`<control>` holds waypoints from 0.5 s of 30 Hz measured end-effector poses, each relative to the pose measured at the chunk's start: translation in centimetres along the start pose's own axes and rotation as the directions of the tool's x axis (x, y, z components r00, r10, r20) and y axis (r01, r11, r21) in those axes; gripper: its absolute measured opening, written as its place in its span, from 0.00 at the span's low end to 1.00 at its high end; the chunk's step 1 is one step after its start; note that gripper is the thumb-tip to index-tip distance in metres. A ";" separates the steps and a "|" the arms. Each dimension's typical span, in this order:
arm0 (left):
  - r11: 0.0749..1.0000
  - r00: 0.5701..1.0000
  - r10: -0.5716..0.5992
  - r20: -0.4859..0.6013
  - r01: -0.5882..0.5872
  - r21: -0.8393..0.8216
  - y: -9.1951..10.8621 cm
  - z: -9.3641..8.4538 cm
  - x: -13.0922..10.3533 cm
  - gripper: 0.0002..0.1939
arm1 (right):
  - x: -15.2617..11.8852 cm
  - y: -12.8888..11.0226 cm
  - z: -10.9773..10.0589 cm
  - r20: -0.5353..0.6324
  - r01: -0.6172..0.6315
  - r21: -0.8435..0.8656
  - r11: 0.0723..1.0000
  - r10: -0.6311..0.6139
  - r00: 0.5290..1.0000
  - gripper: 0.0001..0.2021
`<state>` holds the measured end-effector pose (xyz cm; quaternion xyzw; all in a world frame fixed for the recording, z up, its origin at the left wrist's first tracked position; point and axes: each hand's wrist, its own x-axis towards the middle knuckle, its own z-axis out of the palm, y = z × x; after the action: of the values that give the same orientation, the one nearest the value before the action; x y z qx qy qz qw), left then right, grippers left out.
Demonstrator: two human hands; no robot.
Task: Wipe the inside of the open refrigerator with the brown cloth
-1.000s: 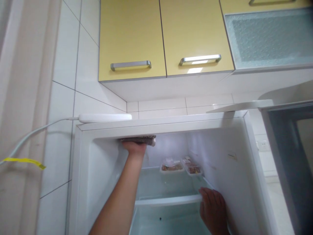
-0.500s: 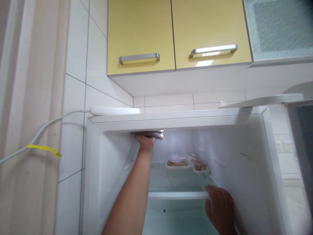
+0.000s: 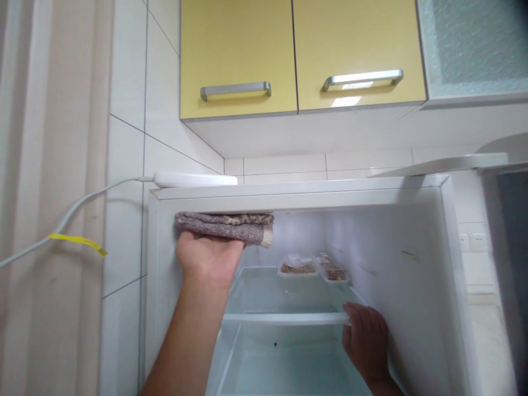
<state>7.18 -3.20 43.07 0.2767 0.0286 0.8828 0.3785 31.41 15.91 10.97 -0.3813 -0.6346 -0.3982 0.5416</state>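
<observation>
My left hand (image 3: 210, 256), palm up, presses a folded grey-brown cloth (image 3: 225, 228) against the ceiling of the open fridge, near its front left corner. The fingers are hidden behind the cloth. Lower right, my right hand (image 3: 366, 338) grips the right end of the white front edge of a glass shelf (image 3: 284, 319), its fingers bent over the rim. Two clear food packs stand at the back of that shelf: one in the middle (image 3: 297, 266), another (image 3: 332, 269) beside it on the right.
White fridge walls (image 3: 412, 286) surround both arms. A white device (image 3: 193, 180) with a cable lies on the fridge top. Yellow cabinets (image 3: 239, 55) hang above. The fridge door (image 3: 511, 247) stands open at the right. Another glass level (image 3: 289, 368) lies below the shelf.
My left hand and the cloth have come forward and left along the fridge ceiling, so more of the cloth shows. My right hand stays on the shelf edge. The view has shifted slightly.
</observation>
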 end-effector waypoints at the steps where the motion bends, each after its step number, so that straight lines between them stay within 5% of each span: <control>1: 1.000 1.000 0.002 0.018 -0.002 -0.002 0.0 0.0 0.1 0.25 | 0.0 0.0 0.0 -0.001 0.001 -0.006 1.000 -0.001 1.000 0.15; 6: 0.998 0.990 0.017 0.136 -0.010 -0.054 -2.7 -1.1 3.4 0.25 | -0.1 0.0 0.1 -0.006 0.003 -0.025 1.000 -0.004 1.000 0.14; 15: 1.000 0.999 -0.008 0.044 0.007 0.017 -11.5 -7.2 16.7 0.32 | -0.1 0.1 0.2 0.005 0.001 -0.018 1.000 -0.001 1.000 0.14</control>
<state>1.65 17.52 41.78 0.2993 0.0286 0.8748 0.3800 31.47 16.10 10.86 -0.3869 -0.6326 -0.4032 0.5362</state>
